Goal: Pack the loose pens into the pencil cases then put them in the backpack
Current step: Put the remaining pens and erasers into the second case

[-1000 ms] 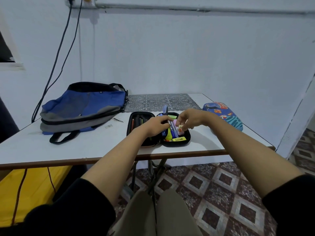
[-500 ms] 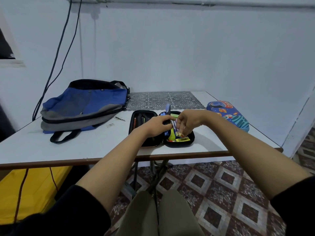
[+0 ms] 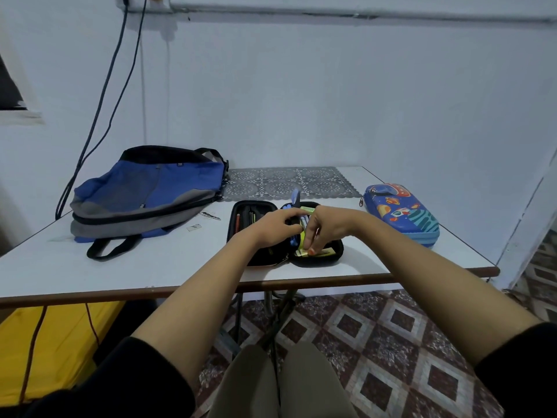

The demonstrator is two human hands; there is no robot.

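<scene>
Fingers (image 3: 309, 236) of the right hand (image 3: 327, 226) are curled downward, with the thumb tip low beside them. Together they pinch the pens (image 3: 302, 240) lying in the right half of the open black pencil case (image 3: 330, 258). Fingers (image 3: 290, 224) of the left hand (image 3: 271, 229) are bent, and their tips meet the same pens at the middle of the case. It cannot be told whether the left hand grips them or only touches them.

1. Black pencil case: lies flat and open near the front edge of the white table (image 3: 135, 271). Its left half holds several dark pens in a row. A blue flap stands upright at the hinge.
2. Blue printed pencil case (image 3: 401, 214): closed, on the table to the right, well apart from the black one.
3. Backpack (image 3: 150, 191): blue, grey and black, lying on its side on the left part of the table, one strap looped toward the front edge.
4. Lace mat (image 3: 289, 182): flat against the far edge, behind the black pencil case.

Two small loose items lie between the backpack and the black pencil case. They are too small to identify.

Cables (image 3: 105, 95) hang down the wall behind the backpack.
</scene>
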